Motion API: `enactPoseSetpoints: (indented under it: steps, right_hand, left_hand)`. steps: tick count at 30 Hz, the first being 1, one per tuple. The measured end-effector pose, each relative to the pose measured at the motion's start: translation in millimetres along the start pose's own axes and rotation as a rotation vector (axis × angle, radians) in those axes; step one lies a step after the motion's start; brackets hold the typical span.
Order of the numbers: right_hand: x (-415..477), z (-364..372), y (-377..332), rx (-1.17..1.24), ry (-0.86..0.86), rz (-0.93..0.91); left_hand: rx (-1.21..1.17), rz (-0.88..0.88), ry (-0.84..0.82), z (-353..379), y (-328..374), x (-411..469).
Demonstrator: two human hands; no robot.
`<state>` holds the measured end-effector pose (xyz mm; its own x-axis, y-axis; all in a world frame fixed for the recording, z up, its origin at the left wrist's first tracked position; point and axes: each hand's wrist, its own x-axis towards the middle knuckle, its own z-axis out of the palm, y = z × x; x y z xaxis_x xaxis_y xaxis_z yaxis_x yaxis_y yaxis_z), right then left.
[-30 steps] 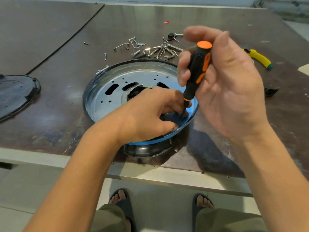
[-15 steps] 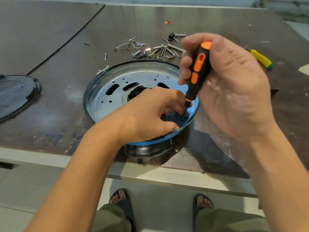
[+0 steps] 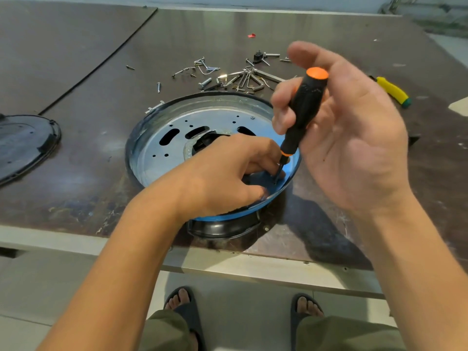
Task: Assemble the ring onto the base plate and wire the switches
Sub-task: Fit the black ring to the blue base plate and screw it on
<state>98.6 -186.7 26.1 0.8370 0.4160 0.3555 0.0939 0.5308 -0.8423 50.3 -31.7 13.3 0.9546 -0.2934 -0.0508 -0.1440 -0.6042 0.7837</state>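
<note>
A black-and-orange screwdriver (image 3: 304, 107) is gripped in the right hand (image 3: 349, 148); at its tip, inside the round blue-rimmed metal plate (image 3: 162, 158), the left hand (image 3: 222, 176) is curled, its pinch hidden.

I log on the dark tabletop (image 3: 76, 153): loose screws and hex keys (image 3: 243, 78), centre; yellow-handled tool (image 3: 391, 91), right; black round cover (image 3: 22, 143), left.

Both forearms reach forward, bare. The left hand (image 3: 222, 173) lies knuckles up, its fingers curled down and inward. Whether their tips pinch anything is hidden. The right hand (image 3: 349, 138) stands higher, just beside it, palm turned back toward the person. Its fingers and thumb are closed round the handle of a screwdriver (image 3: 301, 115) — the tip drops right beside the left fingers.
</note>
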Motion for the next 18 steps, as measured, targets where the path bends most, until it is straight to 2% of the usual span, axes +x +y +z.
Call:
enactPoseSetpoints:
  steps: [9, 14, 18]
  right_hand:
    - [-5, 11, 5, -0.107, -0.037, -0.042]
    - [-5, 11, 7, -0.074, 0.067, -0.090]
    - [-3, 9, 7, -0.109, 0.025, -0.086]
  left_hand:
    - [0.025, 0.020, -0.007, 0, 3, 1]
    - [0.032, -0.002, -0.012, 0, 2, 1]
    - [0.031, -0.006, -0.015, 0, 3, 1]
